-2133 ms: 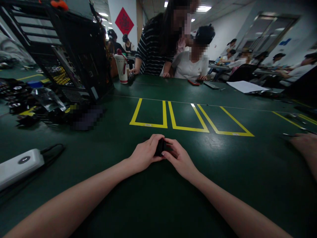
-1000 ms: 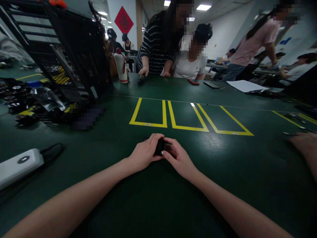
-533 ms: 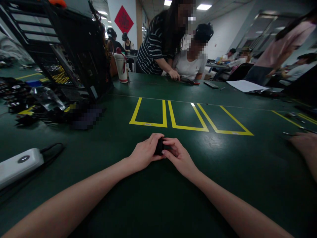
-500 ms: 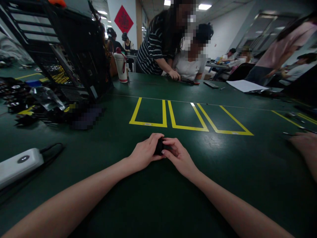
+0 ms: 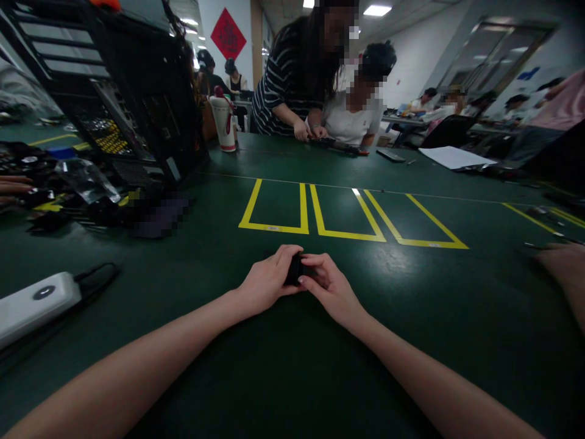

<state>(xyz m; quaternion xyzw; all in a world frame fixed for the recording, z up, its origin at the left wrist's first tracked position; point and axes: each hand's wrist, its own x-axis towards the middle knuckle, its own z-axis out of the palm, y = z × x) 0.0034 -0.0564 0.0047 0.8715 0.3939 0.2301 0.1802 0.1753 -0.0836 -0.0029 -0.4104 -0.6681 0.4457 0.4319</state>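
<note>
Between my two hands is a small black object (image 5: 293, 270), mostly covered by fingers, so its kind does not show. My left hand (image 5: 269, 277) wraps round its left side, fingers over the top and thumb below. From the right, my right hand (image 5: 331, 286) pinches its edge with thumb and fingertips. Both hands are low over the green table (image 5: 283, 378), just in front of the yellow tape outlines (image 5: 347, 235).
A black computer case (image 5: 155, 110) stands at left, with a plastic bottle (image 5: 86, 177) and dark parts near it. A white power bank-like device (image 5: 39, 305) with a cord lies nearer. Another person's hand (image 5: 562, 265) is at right. Two people (image 5: 292, 91) are across the table.
My hands and the black object hold nearly the same pose. Across the table, the striped-shirt person now has both hands on a dark item. Another hand has appeared at the far left.
</note>
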